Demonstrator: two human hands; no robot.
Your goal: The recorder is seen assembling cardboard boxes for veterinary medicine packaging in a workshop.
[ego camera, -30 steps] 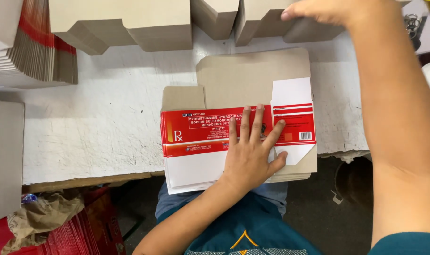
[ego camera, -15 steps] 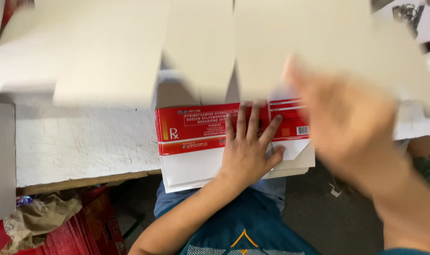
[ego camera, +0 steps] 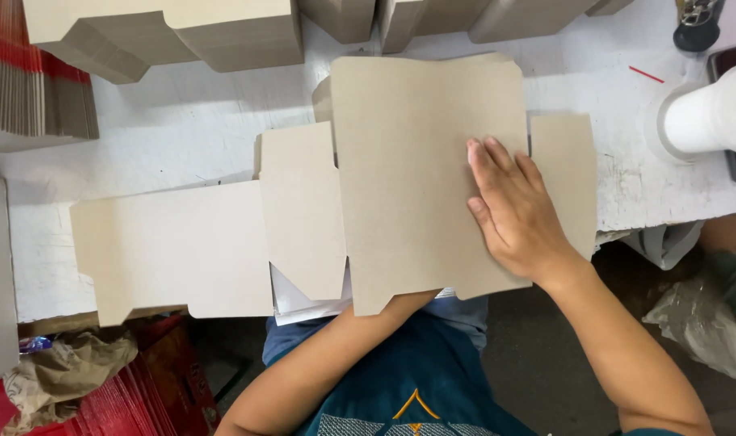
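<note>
A large flat carton blank (ego camera: 416,178), grey-brown side up, lies unfolded across the white table (ego camera: 166,145). Its long side panel (ego camera: 174,246) reaches left and a small flap (ego camera: 562,173) sticks out to the right. My right hand (ego camera: 517,210) rests palm down on the right part of the blank, fingers stretched out flat. My left forearm (ego camera: 328,355) runs up under the blank's near edge, and the hand itself is hidden beneath the cardboard. White edges of the flat cartons underneath (ego camera: 303,303) peek out at the near side.
Folded grey cartons (ego camera: 222,40) line the back of the table. A stack of flat blanks (ego camera: 37,89) stands edge-on at the far left. A white roll (ego camera: 707,117) lies at the right. Red printed cartons (ego camera: 142,387) and crumpled paper lie below left, and a plastic bag (ego camera: 699,323) lies lower right.
My right hand brought a carton blank from the back and laid it, plain side up, over the red-and-white carton and my left hand, which stayed in place.
</note>
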